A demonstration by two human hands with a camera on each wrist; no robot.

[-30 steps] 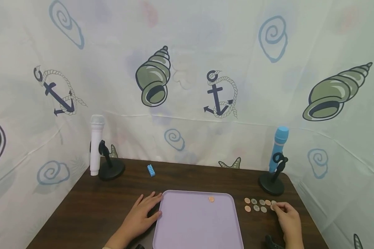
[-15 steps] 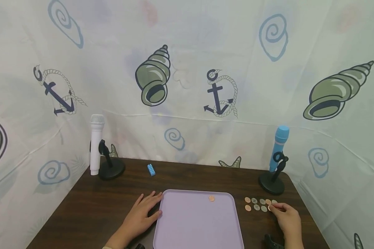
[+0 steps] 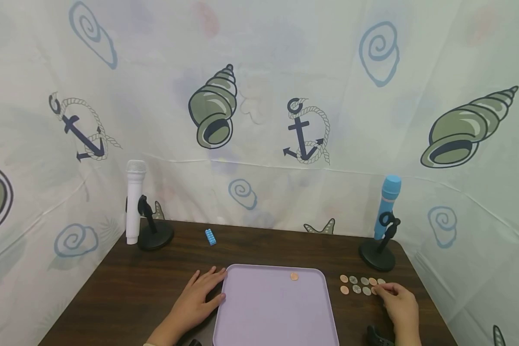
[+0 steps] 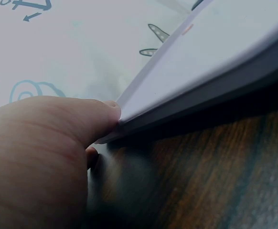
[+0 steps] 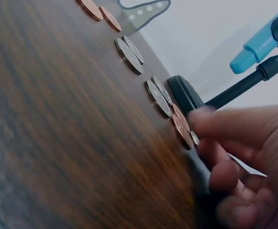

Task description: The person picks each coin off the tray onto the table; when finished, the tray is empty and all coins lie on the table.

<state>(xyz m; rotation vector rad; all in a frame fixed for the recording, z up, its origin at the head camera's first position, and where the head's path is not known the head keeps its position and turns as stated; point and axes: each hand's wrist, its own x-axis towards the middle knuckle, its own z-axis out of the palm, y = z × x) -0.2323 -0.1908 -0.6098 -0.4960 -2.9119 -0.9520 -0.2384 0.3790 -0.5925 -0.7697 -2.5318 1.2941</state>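
Note:
My left hand [image 3: 197, 300] lies with its fingers spread beside the lilac tray [image 3: 274, 307], fingertips and thumb tip at its left edge. In the left wrist view the thumb [image 4: 98, 117] touches the tray's side [image 4: 187, 102]. One copper coin [image 3: 294, 277] lies in the tray near its far edge. To the right of the tray, copper and silver coins form two rows on the table. My right hand [image 3: 399, 305] pinches a copper coin [image 5: 179, 135] at the right end of the nearer row. Its fingertips partly cover that coin.
A blue microphone [image 3: 387, 204] on a black stand [image 3: 377, 254] rises behind the coins. At the far left is a white microphone [image 3: 134, 202] with its stand [image 3: 154, 234]. A light blue toy brick [image 3: 210, 237] lies behind the tray on the dark wooden table [image 3: 112, 288].
My right fingers have moved slightly left, and the copper coin at their tips has slid left, closer to the silver coin in the nearer row. My left hand and the tray stay put.

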